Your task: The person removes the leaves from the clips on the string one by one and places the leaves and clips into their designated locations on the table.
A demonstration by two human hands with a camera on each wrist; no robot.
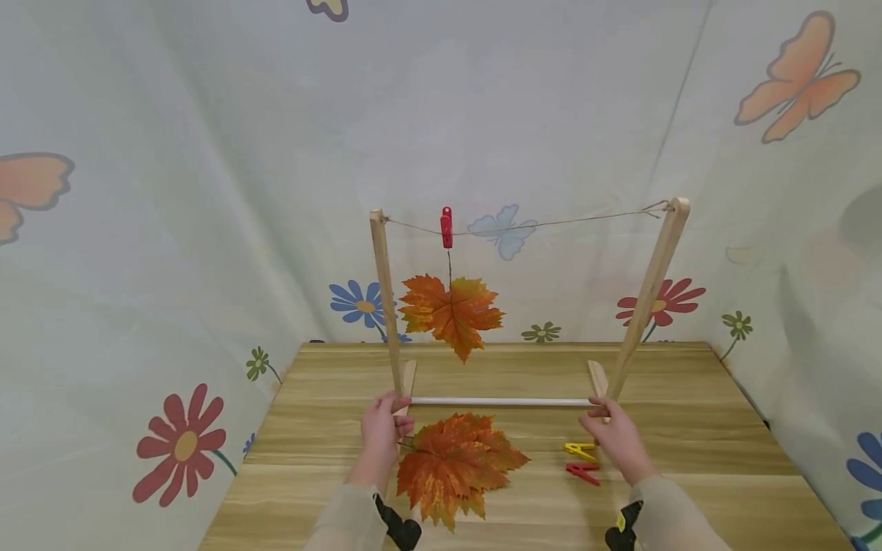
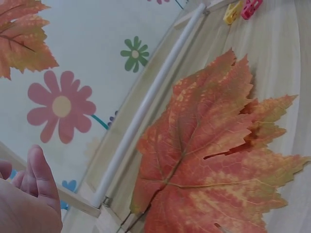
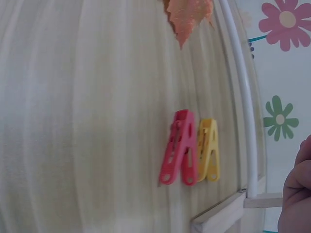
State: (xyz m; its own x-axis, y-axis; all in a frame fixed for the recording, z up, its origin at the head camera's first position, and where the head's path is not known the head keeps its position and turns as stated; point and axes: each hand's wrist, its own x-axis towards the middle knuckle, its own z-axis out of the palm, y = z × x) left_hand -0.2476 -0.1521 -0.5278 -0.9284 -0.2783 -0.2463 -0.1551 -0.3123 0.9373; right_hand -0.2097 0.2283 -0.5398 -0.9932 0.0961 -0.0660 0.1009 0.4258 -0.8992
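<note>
A wooden stand has two posts joined by a white rod [image 1: 503, 402] near the bottom and a sagging string [image 1: 572, 222] at the top. A red clothespin [image 1: 446, 228] on the string holds an orange maple leaf [image 1: 455, 312] by its stem. My left hand [image 1: 381, 432] grips the foot of the left post [image 1: 386, 298], its fingers at the rod's end. At the other end, my right hand [image 1: 616, 436] holds the foot of the right post [image 1: 651, 291]. Overlapping maple leaves [image 2: 209, 145] lie on the table beside my left hand.
A yellow clothespin [image 1: 580, 451] and another red clothespin [image 3: 180, 148] lie together on the wooden table [image 1: 689, 459], left of my right hand. Behind the stand hangs a pale curtain [image 1: 551, 99] printed with flowers and butterflies.
</note>
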